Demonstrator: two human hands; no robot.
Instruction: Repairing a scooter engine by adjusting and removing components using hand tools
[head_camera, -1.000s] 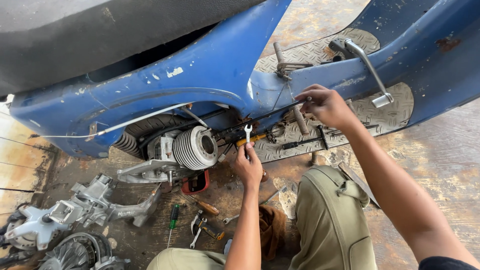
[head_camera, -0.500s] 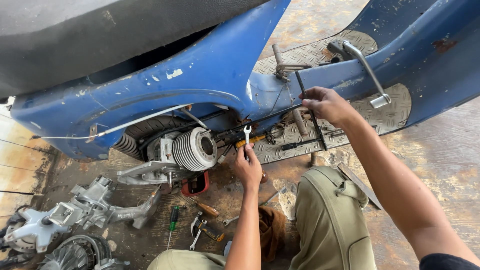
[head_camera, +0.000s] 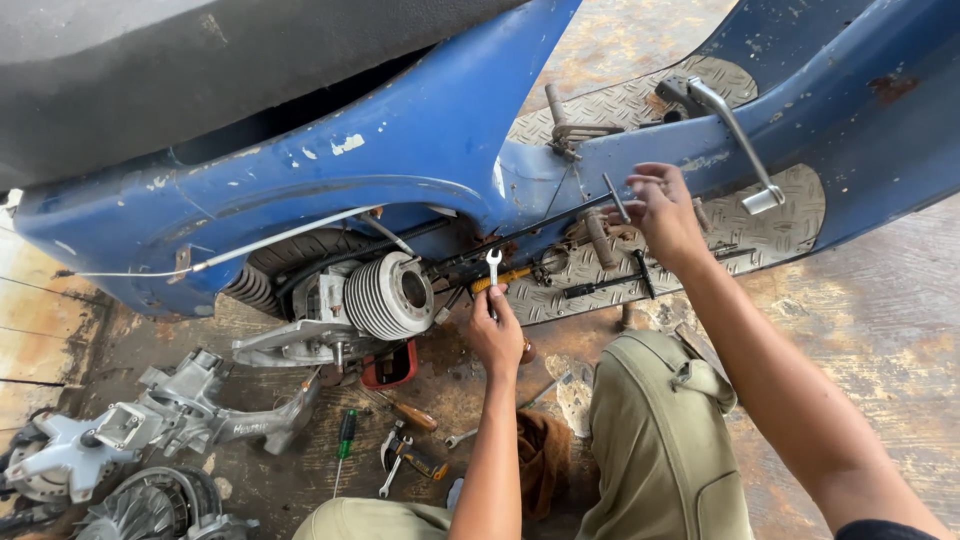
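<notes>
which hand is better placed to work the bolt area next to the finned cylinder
Left. The left hand already holds the open-end wrench upright right beside the finned cylinder. The right hand is farther off, gripping a thin metal rod up by the blue body panel.

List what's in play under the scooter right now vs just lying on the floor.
In hand:
left hand gripping an open-end wrench
right hand on a thin metal rod
blue scooter body
finned cylinder

Lying about:
green-handled screwdriver
pliers
brown rag
engine casing
</notes>
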